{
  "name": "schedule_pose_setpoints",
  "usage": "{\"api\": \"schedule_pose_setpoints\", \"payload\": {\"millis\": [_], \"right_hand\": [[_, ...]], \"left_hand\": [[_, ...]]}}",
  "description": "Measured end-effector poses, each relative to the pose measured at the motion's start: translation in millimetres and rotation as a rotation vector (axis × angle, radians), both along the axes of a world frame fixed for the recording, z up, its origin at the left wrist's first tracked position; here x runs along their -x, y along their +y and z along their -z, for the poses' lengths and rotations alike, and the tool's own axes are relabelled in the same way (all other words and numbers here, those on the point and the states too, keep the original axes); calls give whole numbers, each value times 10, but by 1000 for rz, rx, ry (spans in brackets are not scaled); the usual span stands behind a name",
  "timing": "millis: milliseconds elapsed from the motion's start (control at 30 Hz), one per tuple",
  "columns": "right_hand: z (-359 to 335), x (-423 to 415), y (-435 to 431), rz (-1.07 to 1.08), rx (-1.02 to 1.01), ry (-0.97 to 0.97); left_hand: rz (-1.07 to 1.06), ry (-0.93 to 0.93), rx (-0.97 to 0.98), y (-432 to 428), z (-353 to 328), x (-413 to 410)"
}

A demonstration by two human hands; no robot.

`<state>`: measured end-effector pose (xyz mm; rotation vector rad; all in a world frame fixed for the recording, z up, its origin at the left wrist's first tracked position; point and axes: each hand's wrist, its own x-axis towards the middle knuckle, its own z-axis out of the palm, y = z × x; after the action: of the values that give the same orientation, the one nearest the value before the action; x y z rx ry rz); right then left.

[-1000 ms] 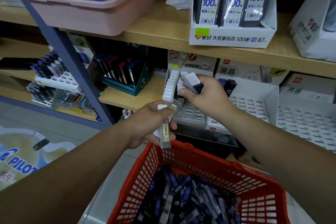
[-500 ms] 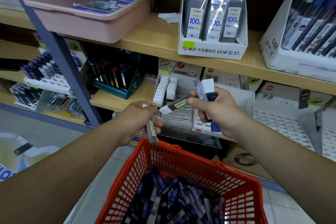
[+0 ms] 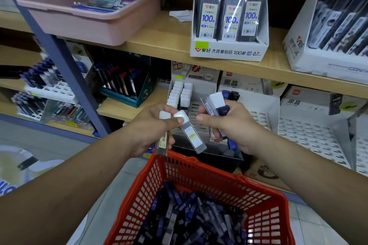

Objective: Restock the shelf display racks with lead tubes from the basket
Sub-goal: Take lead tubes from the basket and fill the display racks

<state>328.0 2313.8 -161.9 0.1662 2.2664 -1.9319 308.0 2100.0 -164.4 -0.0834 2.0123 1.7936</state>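
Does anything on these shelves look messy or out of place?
A loose scrap of white paper lies on the upper shelf between the pink tub and the white display box. It looks like stray litter among the stocked goods.

Both forearms reach forward, left hand (image 3: 152,128) and right hand (image 3: 232,127) close together, each gripping lead tubes (image 3: 193,137).

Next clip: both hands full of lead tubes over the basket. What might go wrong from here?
The left hand holds two white-capped tubes; the slanted one, pinched just at its cap, hangs beyond the red basket rim and might drop to the floor. The right hand bunches white-capped and blue tubes together, so one may land in the wrong display rack.
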Motion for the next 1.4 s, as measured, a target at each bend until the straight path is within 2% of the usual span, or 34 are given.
{"api": "schedule_pose_setpoints", "payload": {"millis": [133, 300, 467, 633, 800, 1000, 1233, 1400], "right_hand": [[26, 22, -48, -50, -44, 5], [27, 104, -70, -149, -210, 60], [62, 234, -188, 76, -174, 207], [244, 389, -247, 166, -250, 310], [384, 443, -258, 145, -304, 320], [418, 471, -318, 67, -335, 360], [438, 586, -366, 87, -358, 375], [474, 600, -344, 56, -451, 375]], "left_hand": [[97, 95, 28, 54, -19, -27], [92, 161, 97, 16, -29, -16], [-138, 70, 125, -77, 32, 58], [-156, 42, 233, -100, 94, 80], [-128, 48, 127, -152, 135, 134], [-148, 174, 35, -205, 157, 135], [-219, 272, 100, -251, 146, 140], [-283, 287, 85, -250, 136, 165]]}}
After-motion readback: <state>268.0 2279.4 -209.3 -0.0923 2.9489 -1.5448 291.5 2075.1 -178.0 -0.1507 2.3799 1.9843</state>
